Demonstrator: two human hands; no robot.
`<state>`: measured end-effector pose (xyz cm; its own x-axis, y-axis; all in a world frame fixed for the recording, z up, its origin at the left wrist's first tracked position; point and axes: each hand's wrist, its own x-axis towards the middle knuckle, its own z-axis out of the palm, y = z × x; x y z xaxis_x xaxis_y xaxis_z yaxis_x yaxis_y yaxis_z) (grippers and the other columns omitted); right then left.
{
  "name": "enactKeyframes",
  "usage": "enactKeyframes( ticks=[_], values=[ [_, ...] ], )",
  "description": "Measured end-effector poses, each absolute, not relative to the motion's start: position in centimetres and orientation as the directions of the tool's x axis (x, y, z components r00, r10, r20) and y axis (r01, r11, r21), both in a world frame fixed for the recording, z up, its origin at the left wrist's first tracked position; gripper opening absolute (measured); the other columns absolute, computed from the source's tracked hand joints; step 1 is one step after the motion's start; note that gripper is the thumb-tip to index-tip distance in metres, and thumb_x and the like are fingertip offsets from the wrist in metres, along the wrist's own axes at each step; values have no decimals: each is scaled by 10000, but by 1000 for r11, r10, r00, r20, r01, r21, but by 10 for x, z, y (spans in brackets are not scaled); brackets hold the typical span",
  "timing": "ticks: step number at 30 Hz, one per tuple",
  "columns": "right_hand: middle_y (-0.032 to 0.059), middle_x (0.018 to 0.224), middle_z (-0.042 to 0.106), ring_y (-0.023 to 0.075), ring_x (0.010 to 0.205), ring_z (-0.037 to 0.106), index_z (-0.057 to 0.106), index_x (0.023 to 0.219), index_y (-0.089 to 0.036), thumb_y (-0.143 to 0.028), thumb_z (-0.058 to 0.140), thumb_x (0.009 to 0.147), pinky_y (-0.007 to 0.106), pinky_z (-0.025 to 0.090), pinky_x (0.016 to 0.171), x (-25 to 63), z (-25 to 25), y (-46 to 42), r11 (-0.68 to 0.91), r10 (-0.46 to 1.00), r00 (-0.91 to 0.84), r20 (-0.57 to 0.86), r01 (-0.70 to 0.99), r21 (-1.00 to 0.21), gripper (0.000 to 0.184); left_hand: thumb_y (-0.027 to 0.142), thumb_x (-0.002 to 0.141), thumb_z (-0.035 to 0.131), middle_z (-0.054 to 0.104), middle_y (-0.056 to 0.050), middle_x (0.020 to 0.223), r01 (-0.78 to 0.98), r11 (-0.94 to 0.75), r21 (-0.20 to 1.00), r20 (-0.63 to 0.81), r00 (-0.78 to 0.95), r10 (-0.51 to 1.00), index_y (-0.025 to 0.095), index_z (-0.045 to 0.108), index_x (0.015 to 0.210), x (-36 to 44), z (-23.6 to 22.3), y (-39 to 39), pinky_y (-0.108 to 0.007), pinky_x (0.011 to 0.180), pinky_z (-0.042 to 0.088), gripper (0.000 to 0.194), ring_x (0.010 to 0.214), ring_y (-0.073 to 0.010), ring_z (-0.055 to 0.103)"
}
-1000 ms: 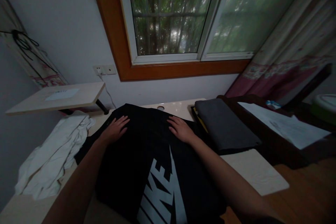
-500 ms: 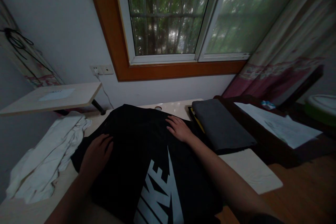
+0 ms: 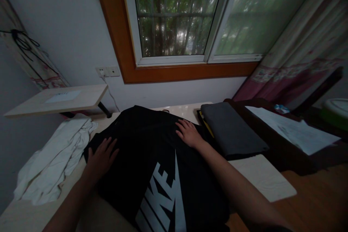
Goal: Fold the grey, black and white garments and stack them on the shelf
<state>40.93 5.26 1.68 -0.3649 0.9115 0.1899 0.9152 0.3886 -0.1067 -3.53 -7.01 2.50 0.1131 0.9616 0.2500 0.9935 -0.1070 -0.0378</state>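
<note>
Down-left slid the left hand (image 3: 100,160), fingers spread, shifting the work to the left side of the black Nike shirt (image 3: 146,148), lower centre; the right hand (image 3: 189,134) stayed put, fingers slightly parted.

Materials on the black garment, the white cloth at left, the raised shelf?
Black garment: matte fabric, perhaps cotton knit; dull surface, soft outline.
White cloth: matte, likely thin fabric, fibre unclear; loose creases.
Raised shelf: probably wood or laminate board, smooth; pale flat top, straight edges.
</note>
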Motion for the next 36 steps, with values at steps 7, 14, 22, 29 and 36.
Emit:
enactKeyframes(
  ticks=[7,14,22,29,36],
  values=[
    [80,1669,308,428,1495,260,405,1569,-279,-448,358,1050,663,295,1141,396,26,16,154,985,-153,84,988,-12,549,397,1039,312,356,-130,1648,975,-203,-96,202,219,955,267,425,1545,-56,12,-35,-778,1110,277,535,1523,-352,309],
    [109,1672,289,502,1466,272,381,1584,-294,-423,349,1050,741,352,1049,386,40,-15,15,1000,-14,-21,999,40,550,458,1046,314,289,-86,1681,953,-290,-93,109,299,948,325,318,1590,-69,4,8,-780,1125,245,560,1554,-332,239],
    [112,1672,289,551,1448,279,366,1590,-314,-409,381,1048,766,400,984,380,45,-38,-60,994,65,-88,996,64,550,473,1054,283,221,-64,1703,928,-367,-63,40,370,928,337,286,1599,-71,7,37,-779,1139,206,562,1573,-318,179],
    [172,1608,395,541,1383,395,457,1546,-275,-385,464,1014,726,451,937,386,54,-38,12,998,-8,-69,998,55,544,449,1039,341,339,-79,1662,913,-402,-69,120,407,905,314,362,1574,-62,17,39,-695,1177,247,553,1548,-315,263],
    [141,1570,464,366,1486,342,544,1470,-155,-269,452,1008,551,295,1215,389,58,6,405,895,-393,213,914,-15,484,426,1022,364,526,-162,1527,964,-262,-45,408,257,876,149,557,1428,-32,32,2,-555,1185,349,529,1451,-328,438]
  ],
)
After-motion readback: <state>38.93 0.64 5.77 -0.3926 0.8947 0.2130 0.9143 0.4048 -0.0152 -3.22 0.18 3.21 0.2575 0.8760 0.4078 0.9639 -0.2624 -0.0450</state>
